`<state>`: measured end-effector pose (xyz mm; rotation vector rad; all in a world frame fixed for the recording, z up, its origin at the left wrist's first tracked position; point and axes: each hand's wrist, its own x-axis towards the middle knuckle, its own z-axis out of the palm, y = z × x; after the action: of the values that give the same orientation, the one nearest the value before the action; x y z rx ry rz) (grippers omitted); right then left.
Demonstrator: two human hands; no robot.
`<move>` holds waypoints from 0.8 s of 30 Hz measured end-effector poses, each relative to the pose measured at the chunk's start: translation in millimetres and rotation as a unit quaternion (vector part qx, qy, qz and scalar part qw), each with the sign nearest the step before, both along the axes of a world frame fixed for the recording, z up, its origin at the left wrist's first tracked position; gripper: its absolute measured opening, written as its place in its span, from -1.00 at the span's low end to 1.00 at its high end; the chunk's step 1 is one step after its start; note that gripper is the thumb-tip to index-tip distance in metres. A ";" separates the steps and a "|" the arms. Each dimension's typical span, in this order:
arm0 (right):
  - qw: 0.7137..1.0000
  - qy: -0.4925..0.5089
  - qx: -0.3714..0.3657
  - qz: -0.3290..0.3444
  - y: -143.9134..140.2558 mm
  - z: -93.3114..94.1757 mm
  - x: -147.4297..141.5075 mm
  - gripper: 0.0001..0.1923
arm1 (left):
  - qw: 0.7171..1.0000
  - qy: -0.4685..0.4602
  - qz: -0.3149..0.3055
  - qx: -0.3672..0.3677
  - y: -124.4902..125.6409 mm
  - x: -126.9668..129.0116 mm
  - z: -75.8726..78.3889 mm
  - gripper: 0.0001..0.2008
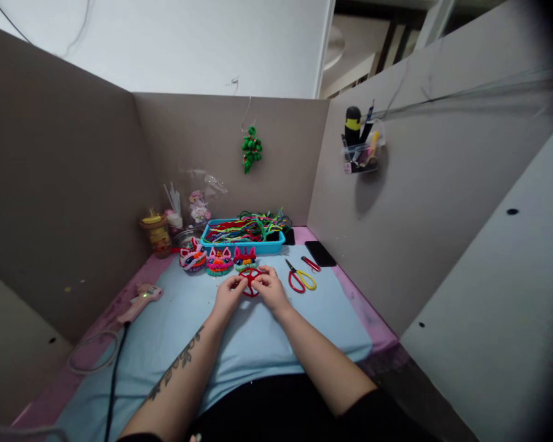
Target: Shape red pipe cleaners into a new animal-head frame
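Note:
Between my two hands is a red wheel-shaped piece (251, 291), a ring with spokes that looks like bent pipe cleaner. My left hand (231, 291) pinches its left side, and my right hand (270, 287) grips its right side with bent fingers. Just beyond it stand three fuzzy animal heads with pointed ears: a pink and white one (193, 259), a pink one (219, 263) and a red and teal one (244, 258). Scissors (299, 277) with one red and one yellow handle lie to the right of my right hand.
A blue tray (244, 248) of colourful pipe cleaners sits at the back. On the right lie a small red tool (310, 264) and a black phone (320, 253). A corded pink glue gun (141, 304) rests on the left, near a cup (158, 236). Partition walls enclose the table.

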<state>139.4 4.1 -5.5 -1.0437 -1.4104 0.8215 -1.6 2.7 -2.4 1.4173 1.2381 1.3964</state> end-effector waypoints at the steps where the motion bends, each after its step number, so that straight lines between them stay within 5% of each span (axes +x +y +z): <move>1: 1.000 0.001 -0.001 0.001 0.4 -0.6 0.0 -0.86 | 1.000 -0.007 -0.007 -0.008 0.4 -0.1 -0.3 -0.71; 13: 1.000 0.003 -0.010 0.014 11.5 -16.0 -1.1 -0.79 | 0.998 -0.023 -0.046 -0.022 1.1 -1.1 -2.3 -0.73; 24: 1.000 0.020 -0.003 0.016 5.7 -8.7 -0.6 -0.79 | 0.999 -0.005 -0.048 -0.009 -0.8 -1.6 -0.6 -0.75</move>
<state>138.8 9.9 -14.2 -1.0052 -1.3941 0.8658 -3.2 1.9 -3.0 1.4380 1.1584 1.3231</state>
